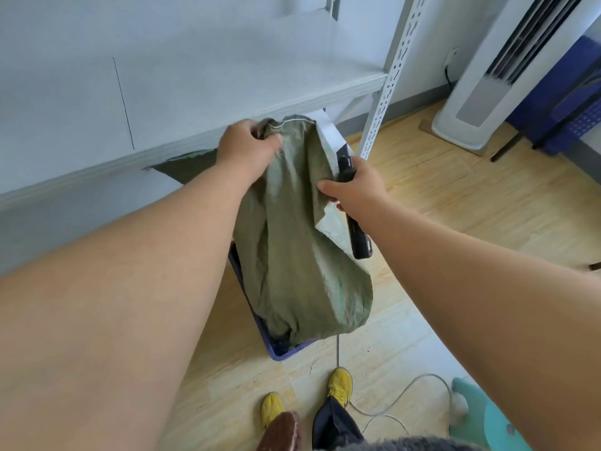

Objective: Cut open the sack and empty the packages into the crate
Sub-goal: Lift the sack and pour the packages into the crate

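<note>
I hold the green sack [292, 242] upended, its long axis running near to far, its low near end inside the blue crate [286, 351] on the floor. My right hand [354, 187] pinches its side with a black knife [353, 219]; farther off, my left hand [247, 148] clutches the stitched end.

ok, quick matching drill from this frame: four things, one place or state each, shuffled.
1 sack
2 knife
3 crate
4 shoes

a yellow
b in right hand
c blue, under the sack
d top bunched in left hand

Pairs: 1-d, 2-b, 3-c, 4-a
</note>
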Demonstrator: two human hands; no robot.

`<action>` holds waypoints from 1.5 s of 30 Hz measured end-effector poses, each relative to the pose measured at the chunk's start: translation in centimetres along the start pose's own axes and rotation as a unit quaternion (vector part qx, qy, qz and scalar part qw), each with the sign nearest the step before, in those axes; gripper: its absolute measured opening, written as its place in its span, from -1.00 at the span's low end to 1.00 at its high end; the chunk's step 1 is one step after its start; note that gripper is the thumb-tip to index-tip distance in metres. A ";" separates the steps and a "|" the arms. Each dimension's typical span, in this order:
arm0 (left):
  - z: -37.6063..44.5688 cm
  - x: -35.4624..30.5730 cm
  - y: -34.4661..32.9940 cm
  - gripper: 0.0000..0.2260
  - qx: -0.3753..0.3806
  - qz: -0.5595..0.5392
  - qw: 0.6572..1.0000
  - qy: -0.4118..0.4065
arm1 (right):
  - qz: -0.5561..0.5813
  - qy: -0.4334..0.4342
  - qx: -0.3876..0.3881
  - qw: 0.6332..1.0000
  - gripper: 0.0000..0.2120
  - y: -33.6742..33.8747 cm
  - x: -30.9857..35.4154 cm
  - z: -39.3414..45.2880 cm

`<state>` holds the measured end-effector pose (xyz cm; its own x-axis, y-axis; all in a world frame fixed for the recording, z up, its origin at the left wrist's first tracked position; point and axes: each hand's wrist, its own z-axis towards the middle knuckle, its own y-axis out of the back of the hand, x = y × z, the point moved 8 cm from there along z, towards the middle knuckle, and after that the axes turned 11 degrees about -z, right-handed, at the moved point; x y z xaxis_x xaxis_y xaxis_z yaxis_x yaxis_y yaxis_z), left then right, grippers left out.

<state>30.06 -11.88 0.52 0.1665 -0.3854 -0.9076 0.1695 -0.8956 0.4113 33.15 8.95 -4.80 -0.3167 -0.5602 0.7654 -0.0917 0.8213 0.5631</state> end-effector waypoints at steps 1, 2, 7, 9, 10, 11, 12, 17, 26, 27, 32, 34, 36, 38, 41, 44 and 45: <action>-0.2 -0.4 -0.6 -0.74 0.025 -0.038 0.999 0.016 | 0.029 0.011 0.010 0.999 -0.40 -0.2 0.6 0.1; -0.6 -0.7 -1.4 -0.66 0.060 -0.071 0.995 0.039 | 0.050 0.020 0.029 0.998 -0.31 -0.6 1.2 0.1; -1.9 -1.4 -3.9 -0.64 0.214 -0.064 0.970 0.092 | 0.109 0.012 0.074 0.991 -0.67 -2.2 2.5 0.6; -1.3 -1.4 -3.0 -0.69 0.219 -0.064 0.971 0.067 | 0.135 -0.014 0.051 0.989 -0.71 -2.5 1.7 1.3; -0.3 -1.1 -2.0 -0.72 0.191 -0.042 0.980 0.037 | 0.146 -0.030 0.037 0.988 -0.69 -2.4 1.3 1.7; 0.7 -0.5 -0.8 -0.71 0.146 0.013 0.989 -0.001 | 0.162 -0.043 0.024 0.986 -0.69 -2.4 1.0 2.1; 1.6 0.1 0.4 -0.63 0.106 0.100 0.989 -0.035 | 0.181 -0.052 0.015 0.982 -0.72 -2.3 0.8 2.4; 4.1 7.8 1.3 -0.20 0.150 0.388 0.907 0.071 | 0.197 -0.049 -0.014 0.979 -0.80 -1.8 1.0 3.5; 10.4 4.0 0.7 -0.74 -0.009 0.091 0.996 0.014 | 0.225 -0.054 -0.085 0.969 -0.80 -2.1 1.5 4.2; 10.6 2.3 0.8 -0.72 -0.013 0.058 0.997 -0.043 | 0.226 -0.054 -0.092 0.968 -0.80 -2.4 1.7 4.3; 11.4 -0.7 1.5 -0.62 0.026 0.085 0.987 -0.134 | 0.222 -0.066 -0.122 0.965 -0.80 -2.7 2.4 4.3; 11.9 -1.4 1.9 -0.61 0.026 0.082 0.985 -0.149 | 0.215 -0.061 -0.130 0.966 -0.80 -2.5 3.1 4.5; 11.3 -1.0 1.0 -0.68 0.090 0.124 0.980 -0.126 | 0.207 -0.059 -0.132 0.968 -0.79 -2.5 3.6 4.6; 11.1 -1.1 2.6 -0.65 0.030 0.122 0.983 -0.134 | 0.204 -0.056 -0.134 0.968 -0.79 -2.6 4.1 4.6; 10.4 -1.1 3.1 -0.60 0.028 0.104 0.984 -0.141 | 0.193 -0.052 -0.126 0.972 -0.79 -3.1 4.4 4.5; 9.5 0.1 2.7 -0.61 0.046 0.123 0.982 -0.135 | 0.190 -0.060 -0.120 0.973 -0.79 -3.5 4.2 4.4; 9.4 -0.1 3.6 -0.59 0.009 0.093 0.985 -0.142 | 0.192 -0.062 -0.120 0.972 -0.79 -3.5 4.2 4.4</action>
<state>21.56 -17.14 1.32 -0.0859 -0.5883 -0.8041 0.1431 -0.8060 0.5744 27.96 4.24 -4.92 -0.3962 -0.1878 0.8987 0.2736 0.9102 0.3108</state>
